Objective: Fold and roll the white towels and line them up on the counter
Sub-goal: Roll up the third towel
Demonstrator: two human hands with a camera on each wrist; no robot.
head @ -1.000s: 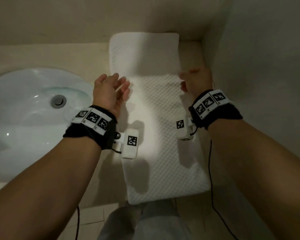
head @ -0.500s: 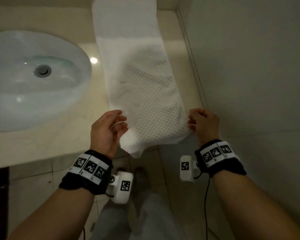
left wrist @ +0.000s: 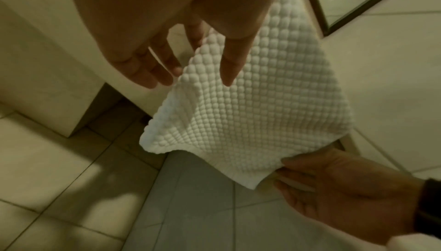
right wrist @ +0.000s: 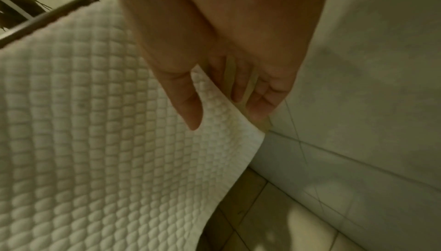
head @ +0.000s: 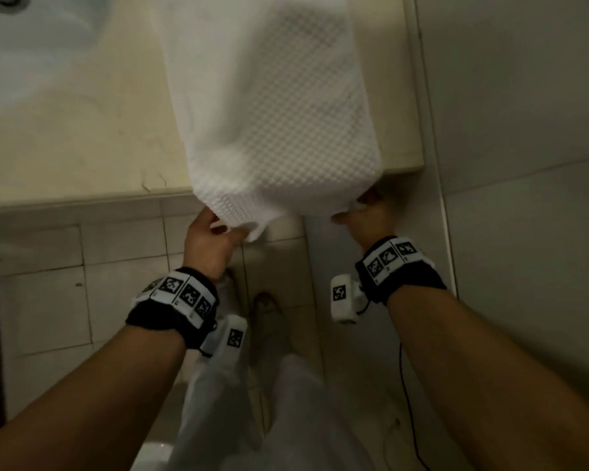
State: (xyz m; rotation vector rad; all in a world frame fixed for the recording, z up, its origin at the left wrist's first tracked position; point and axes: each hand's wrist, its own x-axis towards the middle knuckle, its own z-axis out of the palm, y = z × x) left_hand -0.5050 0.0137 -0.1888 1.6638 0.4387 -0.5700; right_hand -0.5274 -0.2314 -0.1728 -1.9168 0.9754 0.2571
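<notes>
At frame centre, left hand (head: 208, 244) and right hand (head: 368, 215) pinch near corners of soft, limp white waffle-textured towel (head: 276, 130) overhanging beige tabletop (head: 82, 137); corner hold looks best.

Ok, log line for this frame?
white towel overhangs counter edge | left hand pinches near corner | right hand pinches other corner

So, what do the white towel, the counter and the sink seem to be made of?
White towel: soft woven cloth, probably cotton, matte; a raised waffle grid shows, and it sags between the hands. Counter: cream stone or a stone-like slab, smooth with a faint sheen. Sink: likely glazed ceramic; white, glossy, with soft reflections.
</notes>
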